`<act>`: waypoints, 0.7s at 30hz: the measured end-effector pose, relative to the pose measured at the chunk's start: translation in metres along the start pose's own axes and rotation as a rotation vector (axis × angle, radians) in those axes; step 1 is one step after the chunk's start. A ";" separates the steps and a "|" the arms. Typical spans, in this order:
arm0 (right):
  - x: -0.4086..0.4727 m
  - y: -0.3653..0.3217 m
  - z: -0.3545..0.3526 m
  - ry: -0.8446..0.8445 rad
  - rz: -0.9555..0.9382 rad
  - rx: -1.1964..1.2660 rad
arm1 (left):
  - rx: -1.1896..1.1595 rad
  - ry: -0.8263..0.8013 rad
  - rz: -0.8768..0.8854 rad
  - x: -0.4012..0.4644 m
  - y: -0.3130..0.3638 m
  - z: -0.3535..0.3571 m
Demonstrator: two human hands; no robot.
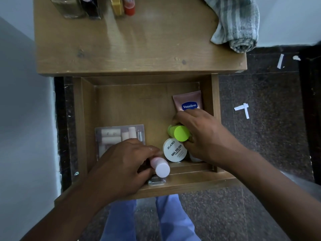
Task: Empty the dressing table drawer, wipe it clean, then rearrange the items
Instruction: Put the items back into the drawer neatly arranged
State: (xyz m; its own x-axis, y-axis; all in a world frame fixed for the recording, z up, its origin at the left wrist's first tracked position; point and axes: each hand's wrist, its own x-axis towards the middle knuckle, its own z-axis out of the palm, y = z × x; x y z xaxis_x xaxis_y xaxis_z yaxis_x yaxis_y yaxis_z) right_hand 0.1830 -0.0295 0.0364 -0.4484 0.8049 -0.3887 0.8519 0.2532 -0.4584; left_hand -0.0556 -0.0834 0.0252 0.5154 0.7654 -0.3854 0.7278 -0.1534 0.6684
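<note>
The wooden drawer (78, 127) is pulled out under the table top (139, 49). My left hand (121, 164) grips a bottle with a pink cap (160, 166) at the drawer's near edge. My right hand (203, 134) holds a lime-green capped bottle (178, 133) at the drawer's right side. Between them lies a white round nail polish remover tub (174, 150). A pink Vaseline tube (189, 101) lies behind my right hand. A clear box of small items (119, 134) sits at the left, partly hidden by my left hand.
A grey striped cloth (236, 25) lies on the table top's right back corner. Several bottles (97, 6) stand along its back edge. A small silvery item (156, 181) lies under my left hand. A wall is at the left, dark speckled floor at the right.
</note>
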 end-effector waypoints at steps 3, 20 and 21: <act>0.000 0.002 0.000 -0.003 -0.009 -0.004 | -0.024 0.014 0.007 0.000 -0.001 0.001; -0.002 -0.004 -0.003 0.011 -0.002 -0.051 | -0.222 0.282 -0.429 0.024 0.022 0.010; -0.001 -0.005 -0.003 0.011 -0.003 -0.056 | -0.205 0.288 -0.445 0.025 0.023 0.010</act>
State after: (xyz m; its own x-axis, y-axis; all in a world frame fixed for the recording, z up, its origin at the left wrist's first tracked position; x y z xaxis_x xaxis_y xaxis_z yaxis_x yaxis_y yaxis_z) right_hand 0.1804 -0.0304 0.0413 -0.4479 0.8101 -0.3783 0.8645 0.2846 -0.4142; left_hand -0.0216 -0.0745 0.0242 0.0144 0.8725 -0.4884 0.7293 0.3250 0.6021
